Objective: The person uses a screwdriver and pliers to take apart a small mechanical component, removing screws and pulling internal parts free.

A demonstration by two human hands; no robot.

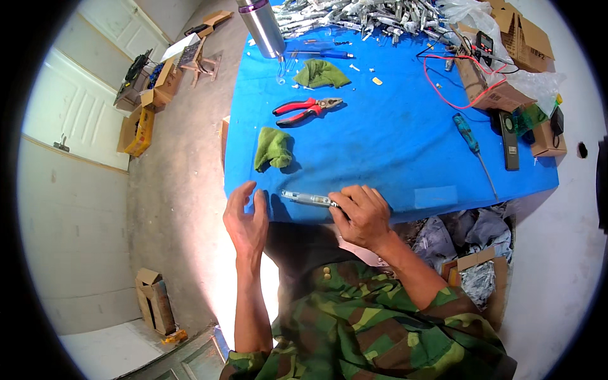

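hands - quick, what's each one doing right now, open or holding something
Left hand: open, fingers spread, holding nothing, at the near edge of the blue table.
Right hand: closed on a slim silver tube-shaped part.

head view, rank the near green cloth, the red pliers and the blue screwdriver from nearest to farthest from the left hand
From the left hand:
1. Near green cloth, just beyond the hand on the blue table.
2. Red pliers, farther back, mid-table.
3. Blue screwdriver, far across on the right side.
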